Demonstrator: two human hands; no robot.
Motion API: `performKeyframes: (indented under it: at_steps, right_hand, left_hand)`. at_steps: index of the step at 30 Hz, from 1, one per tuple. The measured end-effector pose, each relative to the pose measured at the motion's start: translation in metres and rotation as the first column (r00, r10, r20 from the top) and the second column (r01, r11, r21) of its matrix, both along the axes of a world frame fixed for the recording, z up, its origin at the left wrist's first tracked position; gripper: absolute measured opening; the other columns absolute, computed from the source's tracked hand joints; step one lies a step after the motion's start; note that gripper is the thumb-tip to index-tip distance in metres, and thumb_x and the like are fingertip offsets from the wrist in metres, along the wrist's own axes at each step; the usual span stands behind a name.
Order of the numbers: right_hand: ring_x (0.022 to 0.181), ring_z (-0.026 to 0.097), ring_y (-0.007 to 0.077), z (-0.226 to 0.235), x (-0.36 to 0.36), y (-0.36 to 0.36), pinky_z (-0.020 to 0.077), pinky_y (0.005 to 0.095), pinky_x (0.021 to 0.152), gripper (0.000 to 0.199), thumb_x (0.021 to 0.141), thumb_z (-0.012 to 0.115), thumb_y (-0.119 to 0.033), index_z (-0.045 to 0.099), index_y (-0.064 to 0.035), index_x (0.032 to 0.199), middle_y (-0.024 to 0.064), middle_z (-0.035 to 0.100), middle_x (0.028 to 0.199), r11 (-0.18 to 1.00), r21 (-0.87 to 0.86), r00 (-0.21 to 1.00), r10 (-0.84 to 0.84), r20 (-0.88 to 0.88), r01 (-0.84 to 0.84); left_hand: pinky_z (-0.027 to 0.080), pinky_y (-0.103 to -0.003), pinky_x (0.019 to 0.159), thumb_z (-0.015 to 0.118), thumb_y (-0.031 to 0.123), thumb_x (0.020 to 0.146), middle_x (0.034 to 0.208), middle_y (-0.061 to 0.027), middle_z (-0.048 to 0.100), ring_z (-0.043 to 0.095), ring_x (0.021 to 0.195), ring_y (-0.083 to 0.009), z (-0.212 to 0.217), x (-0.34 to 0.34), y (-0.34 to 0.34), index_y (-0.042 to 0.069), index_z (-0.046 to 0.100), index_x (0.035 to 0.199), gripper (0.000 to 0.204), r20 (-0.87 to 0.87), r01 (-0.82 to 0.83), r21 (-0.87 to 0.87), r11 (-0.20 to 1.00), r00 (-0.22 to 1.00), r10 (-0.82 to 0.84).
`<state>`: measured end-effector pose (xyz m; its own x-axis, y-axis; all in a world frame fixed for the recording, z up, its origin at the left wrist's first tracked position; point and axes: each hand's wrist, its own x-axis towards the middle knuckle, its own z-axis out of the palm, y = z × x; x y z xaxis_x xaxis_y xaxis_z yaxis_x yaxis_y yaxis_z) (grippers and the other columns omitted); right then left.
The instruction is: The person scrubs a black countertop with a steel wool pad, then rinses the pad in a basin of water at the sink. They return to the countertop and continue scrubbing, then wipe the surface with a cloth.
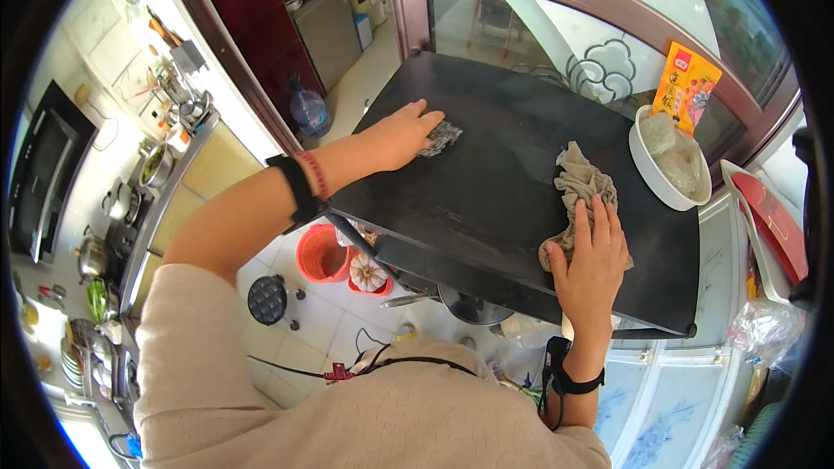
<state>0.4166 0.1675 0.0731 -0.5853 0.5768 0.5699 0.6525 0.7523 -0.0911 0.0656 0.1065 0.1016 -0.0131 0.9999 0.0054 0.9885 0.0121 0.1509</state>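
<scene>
Black tabletop (495, 178): L hand (407, 133) over dark scrubber (443, 140) at left, can't tell if gripped; R hand (592, 252) spread on grey-brown cloth (584, 178) at right, well apart. Prob. best: scrub evenly, follow w/ cloth opened flat, avoid white bowl (651, 177).

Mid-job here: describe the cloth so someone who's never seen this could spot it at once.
On the black table, look along the right half, left of the white bowl. Under the person's right hand lies a crumpled grey-brown cloth. It is limp, folded and far larger than the dark, scrunched pad at the left hand.
</scene>
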Motion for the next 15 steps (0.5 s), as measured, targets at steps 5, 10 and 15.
performKeyframes:
  at_steps: [5, 10, 15]
  right_hand:
    - [0.135, 0.043, 0.0379, -0.002, 0.006, 0.002, 0.0333, 0.0553, 0.109, 0.061, 0.084, 0.071, -0.035, 0.056, -0.0038, 0.135, 0.0166, 0.047, 0.147, 1.0, -0.02, 1.0, -0.023, 0.003, 0.023]
    - [0.135, 0.043, 0.0384, -0.001, 0.006, 0.002, 0.033, 0.0562, 0.109, 0.063, 0.083, 0.072, -0.036, 0.056, -0.0039, 0.135, 0.0172, 0.047, 0.147, 0.999, -0.03, 0.999, -0.036, 0.019, 0.037]
    - [0.136, 0.042, 0.0377, 0.001, 0.005, 0.002, 0.0326, 0.0559, 0.109, 0.063, 0.083, 0.073, -0.035, 0.057, -0.0039, 0.135, 0.0168, 0.047, 0.147, 0.998, -0.058, 1.0, -0.03, 0.002, 0.03]
  left_hand:
    - [0.028, -0.046, 0.12, 0.061, 0.005, 0.09, 0.151, -0.0326, 0.033, 0.029, 0.145, -0.0434, 0.01, 0.058, -0.02, -0.009, 0.032, 0.147, 0.065, 0.007, 0.391, -0.173, 0.904, 0.918, -0.396]
    - [0.032, -0.044, 0.119, 0.053, -0.002, 0.087, 0.154, -0.032, 0.029, 0.033, 0.144, -0.0422, 0.021, 0.076, -0.025, -0.008, 0.033, 0.147, 0.063, -0.027, 0.436, -0.177, 0.883, 0.894, -0.447]
    - [0.037, -0.042, 0.115, 0.054, 0.0, 0.088, 0.149, -0.0334, 0.036, 0.04, 0.139, -0.0443, 0.02, 0.025, 0.087, -0.009, 0.037, 0.142, 0.057, -0.247, 0.282, -0.234, 0.93, 0.908, -0.338]
